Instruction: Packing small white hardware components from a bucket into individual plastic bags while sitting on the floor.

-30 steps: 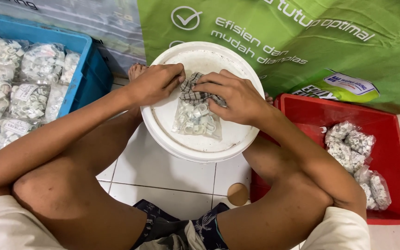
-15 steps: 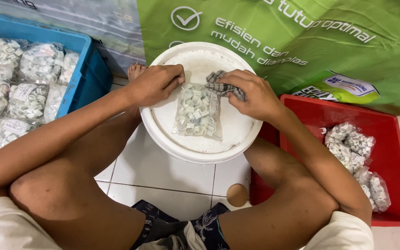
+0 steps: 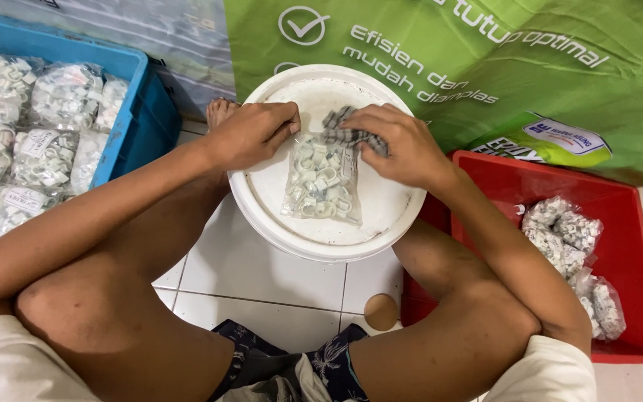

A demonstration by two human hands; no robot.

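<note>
A clear plastic bag of small white clips [image 3: 323,180] lies flat on a round white bucket lid [image 3: 277,216] between my knees. My left hand [image 3: 251,134] pinches the bag's top left corner against the lid. My right hand [image 3: 400,141] holds a handful of small grey pieces [image 3: 340,126] at the bag's open top edge.
A blue crate [image 3: 132,112] at the left holds several filled clip bags [image 3: 42,141]. A red tray [image 3: 634,246] at the right holds a few more bags [image 3: 567,238]. A green printed sheet [image 3: 500,82] lies behind, with a small green packet [image 3: 552,141] on it. White tiles lie below.
The bag was lifted and turned in both hands, then laid flat on the lid. My right hand moved from the bag's side up to its top edge with the grey pieces.
</note>
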